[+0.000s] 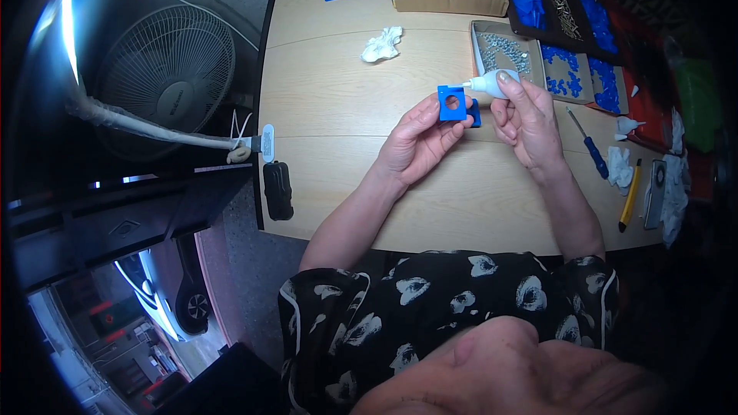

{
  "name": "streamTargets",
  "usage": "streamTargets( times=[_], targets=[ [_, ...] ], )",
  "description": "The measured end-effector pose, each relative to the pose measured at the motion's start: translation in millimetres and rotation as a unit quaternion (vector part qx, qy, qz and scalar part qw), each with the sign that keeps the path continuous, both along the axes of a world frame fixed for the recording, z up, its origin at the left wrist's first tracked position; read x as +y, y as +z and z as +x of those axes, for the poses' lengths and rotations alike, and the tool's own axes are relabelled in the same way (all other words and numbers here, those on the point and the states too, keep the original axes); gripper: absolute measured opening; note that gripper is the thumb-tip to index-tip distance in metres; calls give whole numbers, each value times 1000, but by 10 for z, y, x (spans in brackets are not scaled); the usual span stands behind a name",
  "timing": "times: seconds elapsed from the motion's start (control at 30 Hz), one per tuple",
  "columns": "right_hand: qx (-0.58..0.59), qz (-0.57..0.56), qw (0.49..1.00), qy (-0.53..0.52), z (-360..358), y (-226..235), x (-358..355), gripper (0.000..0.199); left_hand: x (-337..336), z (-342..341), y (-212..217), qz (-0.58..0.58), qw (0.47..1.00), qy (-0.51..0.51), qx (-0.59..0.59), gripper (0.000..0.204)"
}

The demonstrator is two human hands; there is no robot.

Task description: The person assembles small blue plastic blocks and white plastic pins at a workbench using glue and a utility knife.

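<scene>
The left hand (pixel 419 142) pinches a blue square part (pixel 453 103) with a round hole, held up over the wood table (pixel 330 92). The right hand (pixel 530 119) is closed around a small white bottle (pixel 492 83). The bottle lies sideways, its pointed tip aimed left, touching the part's top right edge. The part looks like hard, smooth plastic

Two hands (pixel 419 142), one white squeeze bottle (pixel 492 83), two screwdrivers (pixel 589 143), one fan (pixel 171 69).
</scene>
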State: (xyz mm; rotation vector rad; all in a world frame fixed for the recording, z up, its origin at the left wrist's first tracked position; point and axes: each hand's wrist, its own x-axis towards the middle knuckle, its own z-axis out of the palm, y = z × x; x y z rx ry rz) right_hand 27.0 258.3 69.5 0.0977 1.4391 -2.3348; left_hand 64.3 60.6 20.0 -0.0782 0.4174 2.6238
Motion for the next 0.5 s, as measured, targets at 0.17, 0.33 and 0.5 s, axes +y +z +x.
streamTargets(
  times=[0.17,0.33,0.5],
  targets=[
    [-19,-38,999,3,0,-65,61,27,-22,-2,-33,18,1000,-2,-7,46],
    [43,43,997,-39,71,32,68,28,-12,1,-31,23,1000,7,-12,46],
    [105,132,985,-42,81,64,66,27,-15,-4,-32,21,1000,7,-8,45]
  ],
)
